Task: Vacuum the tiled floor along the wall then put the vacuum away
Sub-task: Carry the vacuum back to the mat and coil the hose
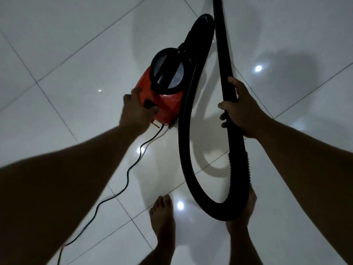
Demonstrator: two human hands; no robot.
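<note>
While the left hand point(138, 107) reaches down onto the rear of the red vacuum point(162, 98), its fingers curl over the casing right by a dark switch or button; whether they press it or merely take hold, the blur does not let one tell. Across from it, the right hand point(239, 111) is wrapped firmly round the black wand point(223, 48), which runs up and out of the top edge, so the nozzle is out of sight. From that grip the ribbed hose point(193, 169) drops, loops low in front of the person's bare feet point(162, 213) and climbs back to the canister's front. Behind the canister, the power cord point(122, 188) snakes away over the glossy tiled floor point(66, 60) toward the lower left, laid out rather than wound up. No wall shows anywhere here, and the tiles give no clue as to whether they have been cleaned. Judging by the trailing cord and the hand at the controls, this is either the switching-on or the switching-off; either way, the vacuum stands in the open floor and the putting away is not yet done.
</note>
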